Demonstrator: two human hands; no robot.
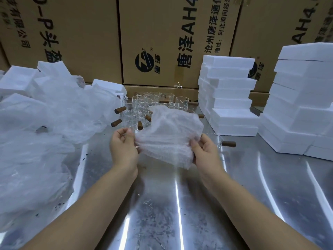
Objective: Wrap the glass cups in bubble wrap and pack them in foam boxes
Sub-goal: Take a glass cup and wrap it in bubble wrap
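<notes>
A crumpled sheet of bubble wrap [169, 134] hangs above the steel table between both hands. My left hand [123, 147] pinches its left edge with thumb and fingers. My right hand [205, 150] grips its right lower edge. Behind the wrap stand several clear glass cups [142, 105] with brown wooden handles. One more glass cup [219, 139] sits just right of my right hand, its wooden handle pointing right. Whether the wrap holds anything inside I cannot tell.
Two stacks of white foam boxes [228, 98] [302, 98] stand at the right. A heap of thin plastic film [45, 127] over more foam boxes covers the left. Large cardboard cartons [162, 42] wall off the back. The steel table [180, 204] spreads below my forearms.
</notes>
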